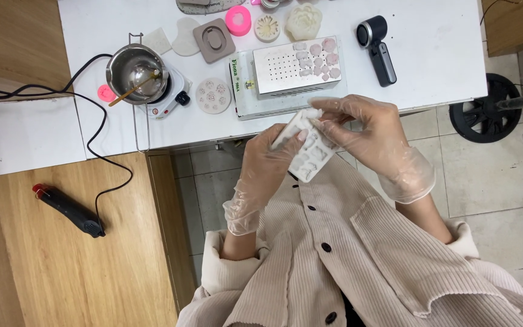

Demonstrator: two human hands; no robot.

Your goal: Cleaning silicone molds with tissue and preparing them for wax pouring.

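Honestly, with the left hand [267,163] clamped on the white silicone mould [310,148] held off the surface's [431,54] edge, right hand [358,124] pinching its rim, a popped-out piece could drop onto the tiled floor [485,175].

1. Both hands, left hand [267,158] and right hand [361,124], wear thin, clear, crinkled plastic gloves.
2. The mould [307,148] they hold looks like matt, pale, rubbery silicone.
3. The pot [137,72] near the worktop's left edge is shiny metal.
4. The worktop [431,54] is smooth and white.
5. The jacket [346,260] is ribbed beige corduroy cloth.
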